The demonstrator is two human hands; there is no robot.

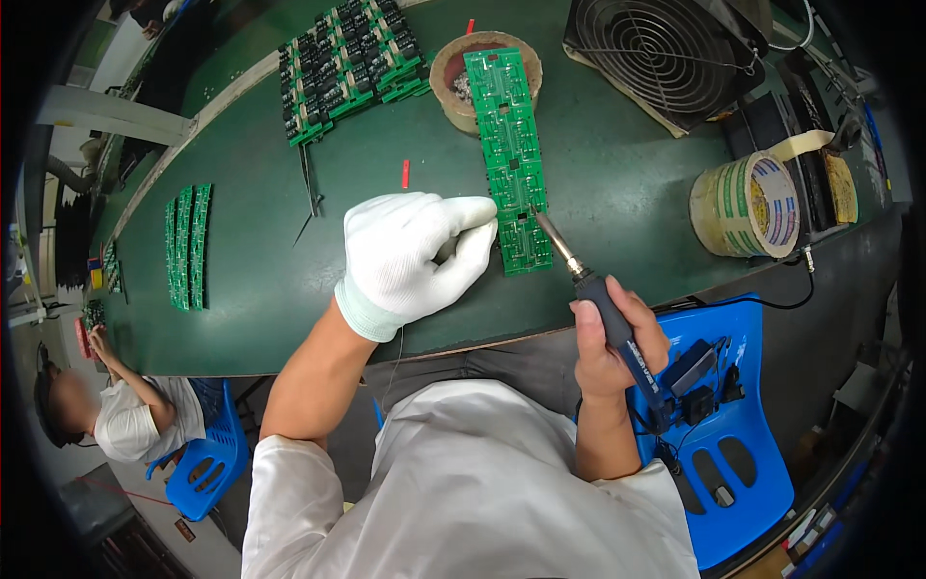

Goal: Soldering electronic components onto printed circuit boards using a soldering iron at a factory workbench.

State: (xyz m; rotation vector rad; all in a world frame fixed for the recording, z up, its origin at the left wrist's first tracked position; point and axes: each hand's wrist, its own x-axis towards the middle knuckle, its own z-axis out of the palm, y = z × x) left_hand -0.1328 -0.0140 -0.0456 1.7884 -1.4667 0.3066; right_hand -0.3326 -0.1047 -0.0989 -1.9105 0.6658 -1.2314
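Observation:
My left hand (415,251), in a white glove, is closed in a pinch at the left edge of a long green circuit board panel (513,179). A thin strand that looks like solder wire (398,359) hangs below that glove; the part at the fingertips is hidden. My bare right hand (617,338) grips a soldering iron (606,307) with a dark blue handle. Its metal tip points up and left and meets the panel's lower right part, close to the gloved fingertips. The panel's far end lies over the rim of a round pot (451,72) with greyish bits inside.
Populated circuit boards (352,68) are stacked at the back, with tweezers (309,183) beside them. Three narrow board strips (188,246) lie left. A fan (656,53) and a tape roll (743,207) stand right. A blue chair (738,415) holds adapters. Another person (145,410) sits far left.

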